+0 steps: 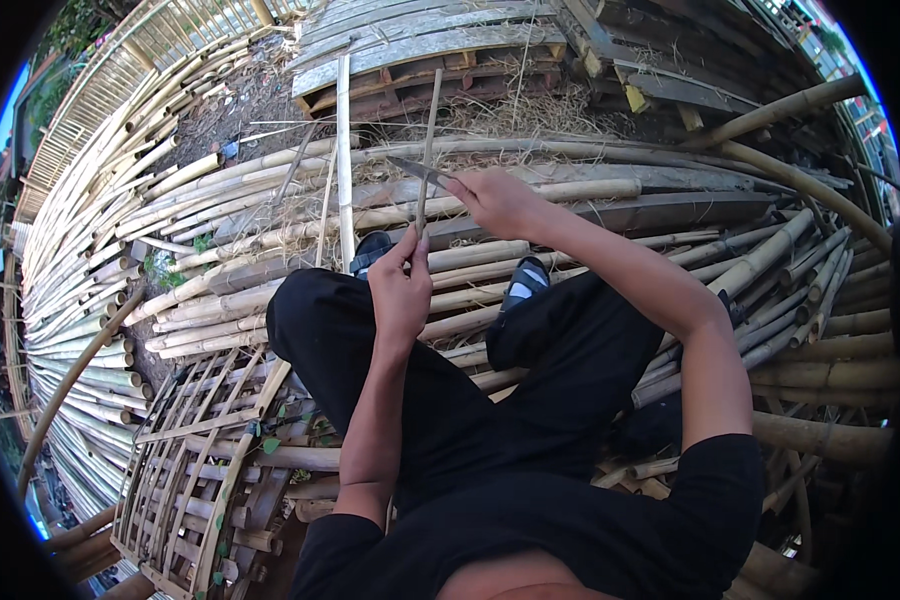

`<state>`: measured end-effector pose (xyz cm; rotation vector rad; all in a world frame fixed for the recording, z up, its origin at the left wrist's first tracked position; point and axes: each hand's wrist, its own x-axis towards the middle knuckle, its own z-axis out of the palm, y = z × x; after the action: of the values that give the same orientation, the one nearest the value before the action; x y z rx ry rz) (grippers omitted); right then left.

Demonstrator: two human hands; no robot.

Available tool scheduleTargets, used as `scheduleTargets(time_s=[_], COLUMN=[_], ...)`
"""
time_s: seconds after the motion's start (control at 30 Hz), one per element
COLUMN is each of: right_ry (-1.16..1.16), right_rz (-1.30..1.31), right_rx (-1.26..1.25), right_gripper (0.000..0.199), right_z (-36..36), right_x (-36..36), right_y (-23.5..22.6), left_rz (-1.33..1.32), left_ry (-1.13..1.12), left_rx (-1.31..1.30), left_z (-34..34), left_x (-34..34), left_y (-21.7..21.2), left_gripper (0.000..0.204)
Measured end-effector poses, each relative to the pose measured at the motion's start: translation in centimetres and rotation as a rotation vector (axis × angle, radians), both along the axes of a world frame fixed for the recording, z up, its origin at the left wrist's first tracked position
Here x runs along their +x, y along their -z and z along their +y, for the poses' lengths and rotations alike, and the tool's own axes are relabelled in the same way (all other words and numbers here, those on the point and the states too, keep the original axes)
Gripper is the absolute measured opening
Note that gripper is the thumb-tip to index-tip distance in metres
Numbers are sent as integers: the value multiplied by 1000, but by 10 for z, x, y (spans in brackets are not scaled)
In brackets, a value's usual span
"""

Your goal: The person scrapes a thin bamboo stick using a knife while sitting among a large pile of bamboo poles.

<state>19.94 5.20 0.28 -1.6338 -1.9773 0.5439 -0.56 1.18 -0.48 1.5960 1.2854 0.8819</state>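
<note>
In front of my knees, my left hand (401, 292) is closed around the lower end of a thin bamboo strip (431, 125), which points away from me. My right hand (500, 203) grips a knife (406, 167), its handle mostly hidden in the fingers. The blade points left and lies across the strip, a little beyond my left hand; whether its edge is cutting in I cannot tell. Left of these, a wider pale bamboo slat (345, 160) runs from near my foot toward the pallet.
Long bamboo poles (570, 190) lie crosswise under and beyond my feet. More poles (90, 250) are stacked along the left. Wooden pallets (420, 42) stand at the far side, with dry straw before them. A woven bamboo lattice (185, 480) sits at the lower left.
</note>
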Motion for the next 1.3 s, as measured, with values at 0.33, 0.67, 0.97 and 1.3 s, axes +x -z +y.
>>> scheduleTargets(time_s=[0.33, 0.67, 0.97, 1.3], right_ry=[-6, -33, -47, 26], right_rz=[-39, -8, 53, 27], right_rx=[-3, 18, -2, -81], right_gripper=[35, 38, 37, 40], right_z=[3, -7, -11, -4], right_x=[7, -9, -10, -7], right_y=[-9, 0, 2, -9], left_rz=[-28, -40, -14, -97], left_ry=[6, -7, 1, 36], left_rx=[-39, -34, -38, -107], left_z=[3, 3, -1, 6], left_x=[1, -2, -3, 0], left_y=[-3, 2, 2, 3], left_gripper=[30, 29, 28, 27])
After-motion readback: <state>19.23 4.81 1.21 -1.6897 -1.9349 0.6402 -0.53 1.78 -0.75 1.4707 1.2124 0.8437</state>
